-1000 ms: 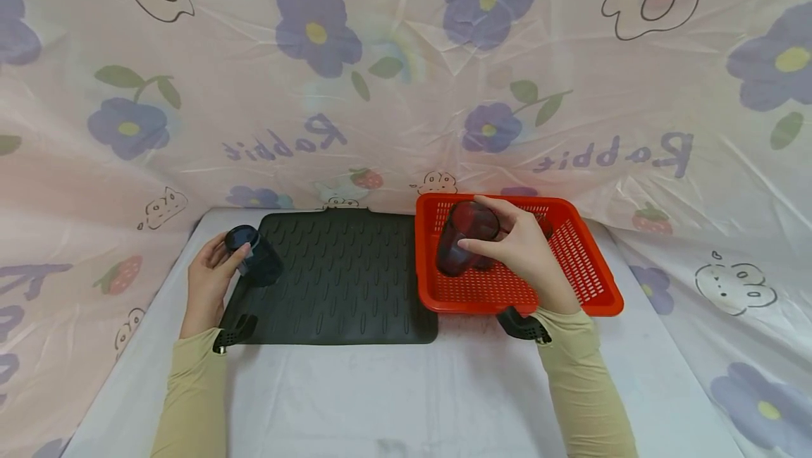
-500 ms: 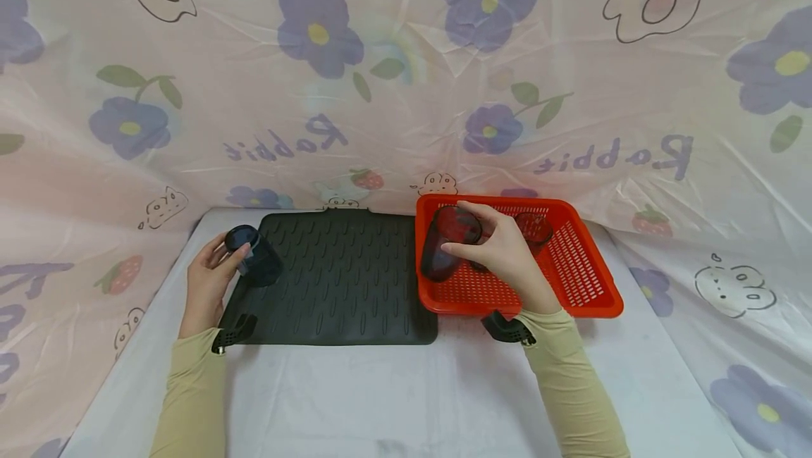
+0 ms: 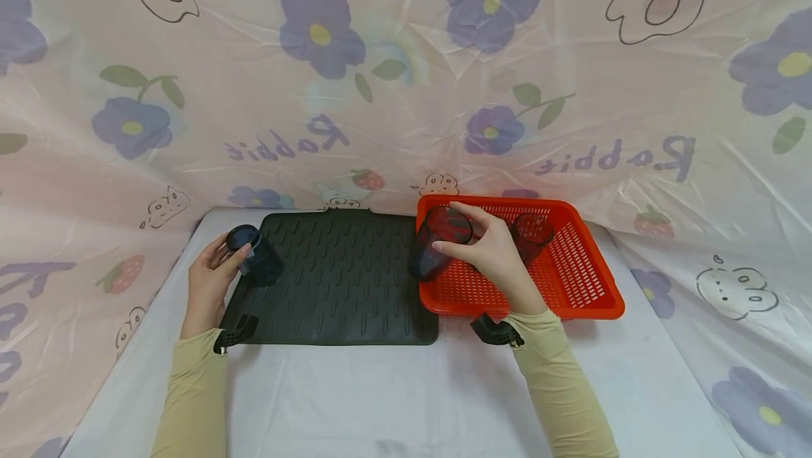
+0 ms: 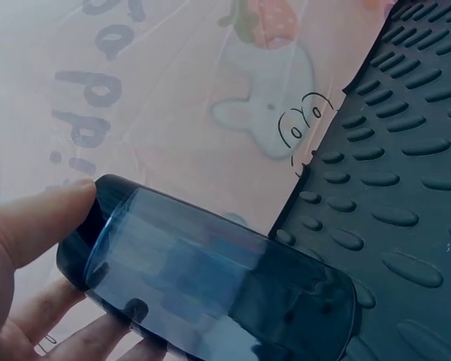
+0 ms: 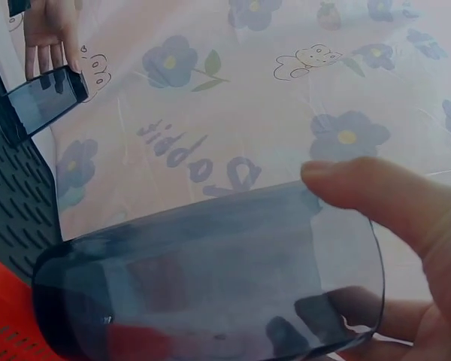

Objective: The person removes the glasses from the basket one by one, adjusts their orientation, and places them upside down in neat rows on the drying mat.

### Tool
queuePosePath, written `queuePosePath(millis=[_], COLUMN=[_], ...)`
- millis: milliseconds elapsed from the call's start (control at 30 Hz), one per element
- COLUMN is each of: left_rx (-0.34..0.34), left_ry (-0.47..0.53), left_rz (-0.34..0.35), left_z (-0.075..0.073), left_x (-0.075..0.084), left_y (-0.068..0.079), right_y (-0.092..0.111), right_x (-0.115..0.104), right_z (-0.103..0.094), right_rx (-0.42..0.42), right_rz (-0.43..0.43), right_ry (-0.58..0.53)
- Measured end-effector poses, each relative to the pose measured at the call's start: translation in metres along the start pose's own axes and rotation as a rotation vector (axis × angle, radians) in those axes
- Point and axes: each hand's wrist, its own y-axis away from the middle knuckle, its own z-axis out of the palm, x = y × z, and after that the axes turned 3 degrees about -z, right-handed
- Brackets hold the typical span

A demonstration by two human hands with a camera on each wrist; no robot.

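Glass [image 3: 428, 258] in right hand [image 3: 493, 248], another [image 3: 266, 265] in left [image 3: 212, 280]

You are in a little corner, at home or in a workroom, I can't tell which. A thin, shiny pink sheet with purple flowers [image 3: 406, 137] hangs past your fingers [image 3: 209, 254]; a flat white table [image 3: 330, 394] lies under them.

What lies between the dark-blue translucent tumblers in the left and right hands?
The head view shows only a bare stretch of the black, ridged, rectangular mat between them.
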Motion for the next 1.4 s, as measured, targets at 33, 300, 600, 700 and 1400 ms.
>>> queuePosePath(millis=[33,300,600,700,1400], left_rx=[0.004,0.046,0.069,0.079,0.084], left_ry=[-0.002,-0.069,-0.068,-0.023,0.031], left_rz=[0.004,0.033,0.015,0.001,-0.048], left_z=[0.0,0.004,0.007,0.006,0.012], left_x=[0.0,-0.002,0.001,0.001,-0.009], left_y=[0.001,0.007,0.014,0.017,0.036], right_y=[0.0,0.003,-0.003,-0.004,-0.005], right_x=[0.001,-0.009,0.012,0.014,0.031], right_z=[0.001,0.008,0.015,0.021,0.051], right_rx=[0.007,0.026,0.066,0.07,0.076], right_rz=[0.003,0.024,0.007,-0.011,-0.017], right_ry=[0.0,-0.055,-0.253,-0.29,-0.334])
